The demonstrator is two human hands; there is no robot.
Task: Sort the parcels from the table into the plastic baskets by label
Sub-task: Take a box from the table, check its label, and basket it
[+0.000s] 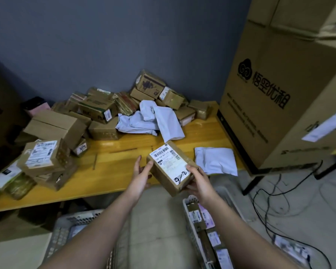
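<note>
Now the brown taped cardboard parcel (171, 167) is held above the yellow wooden table's (124, 152) near edge, left hand (142, 175) flat against its side, right hand (199, 181) gripping its near end. Best read the white label, then lower it into the matching white plastic basket (190, 226) at five o'clock or the other basket (66, 230) at seven.

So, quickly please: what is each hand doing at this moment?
Left hand: fingers straight, touching the left side of the labelled parcel.
Right hand: grips the same parcel from the right.
</note>
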